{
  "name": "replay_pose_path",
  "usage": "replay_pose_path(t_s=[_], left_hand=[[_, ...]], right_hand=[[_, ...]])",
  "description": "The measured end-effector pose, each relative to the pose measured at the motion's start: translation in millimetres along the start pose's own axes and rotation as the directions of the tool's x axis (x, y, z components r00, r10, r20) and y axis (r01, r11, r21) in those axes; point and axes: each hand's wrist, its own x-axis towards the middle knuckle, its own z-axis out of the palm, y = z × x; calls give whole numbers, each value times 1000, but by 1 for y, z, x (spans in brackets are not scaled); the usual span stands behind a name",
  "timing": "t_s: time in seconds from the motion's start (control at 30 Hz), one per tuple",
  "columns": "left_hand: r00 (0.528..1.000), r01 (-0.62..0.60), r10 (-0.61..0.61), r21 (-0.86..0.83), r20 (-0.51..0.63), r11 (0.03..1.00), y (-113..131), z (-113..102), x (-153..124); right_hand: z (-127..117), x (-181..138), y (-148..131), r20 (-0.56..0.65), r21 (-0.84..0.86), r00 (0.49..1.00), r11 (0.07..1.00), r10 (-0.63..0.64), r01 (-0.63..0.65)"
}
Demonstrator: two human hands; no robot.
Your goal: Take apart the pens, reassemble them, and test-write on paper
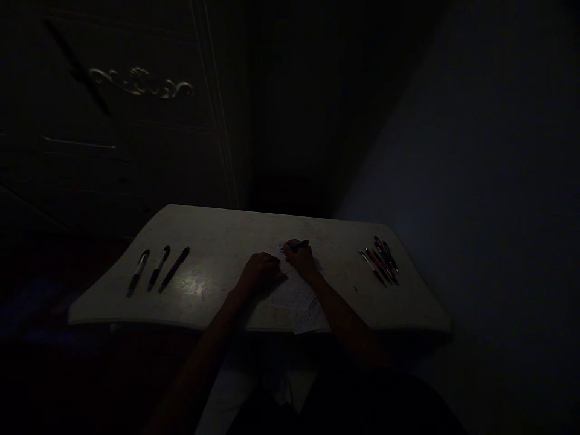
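Observation:
In the head view, my right hand is closed around a dark pen, its tip pointing left at the upper part of a sheet of paper. My left hand rests at the left edge of that paper, fingers lying loosely flat and holding nothing. The paper looks covered in fine marks, too dim to read, and a second sheet reaches toward the front edge of the table. My right forearm hides part of both sheets.
On the white table, three pens lie spaced apart at the left. Several more pens lie bunched at the right. A dark cabinet with an ornate carving stands behind at left, and a wall rises at right. Light is very dim.

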Motion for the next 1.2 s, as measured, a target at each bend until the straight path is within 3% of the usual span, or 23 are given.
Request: replay_pose_path(t_s=[0.5, 0.83, 1.1, 1.2], left_hand=[[1000, -11, 11, 15, -13, 1000, 2, -2, 0], [1000, -18, 19, 69, -16, 997, 2, 0, 1], [998, -3, 8, 80, -55, 997, 2, -1, 0], [999, 11, -7, 80, -41, 997, 0, 2, -1]], right_hand=[[-1, -2, -1, 34, -203, 998, 978, -43, 49], [2, -1, 5, 37, 79, 999, 997, -13, 10], [0, -2, 3, 22, -133, 994, 985, -105, 107], [-1, -3, 0, 55, -121, 992, 986, -113, 119]])
